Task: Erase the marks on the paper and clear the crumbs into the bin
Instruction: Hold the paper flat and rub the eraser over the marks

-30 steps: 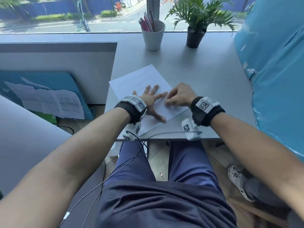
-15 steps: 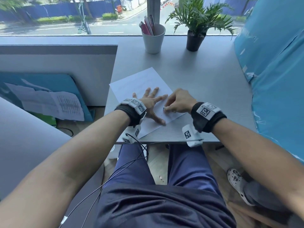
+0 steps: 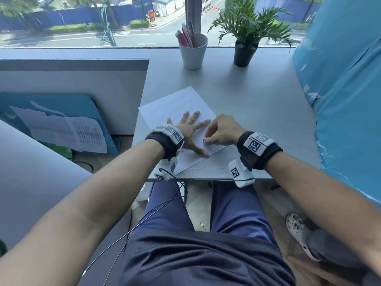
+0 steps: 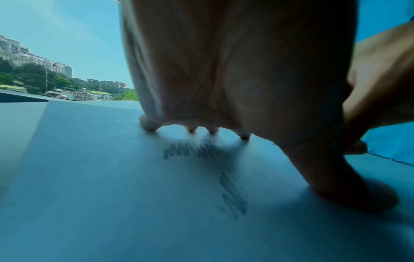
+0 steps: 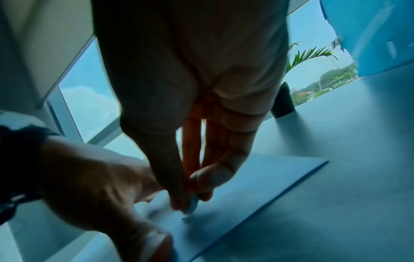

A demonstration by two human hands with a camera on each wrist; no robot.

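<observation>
We press our left hand (image 3: pixel 188 131) flat, fingers spread, on the white sheet of paper (image 3: pixel 177 104). Dark pencil scribbles (image 4: pixel 233 191) lie under its palm, unreadable, running toward the thumb. Just beside it, our right hand (image 3: pixel 221 131) pinches a small eraser (image 5: pixel 192 203), its tip on the paper. We see no bin.

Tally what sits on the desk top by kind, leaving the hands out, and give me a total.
Paper sheet: 1
Eraser, pinched in the right hand: 1
White cup holding pens: 1
Potted plant: 1
Total: 4
The pens in the cup overlap too much to count. The left hand lies flat on the sheet.
</observation>
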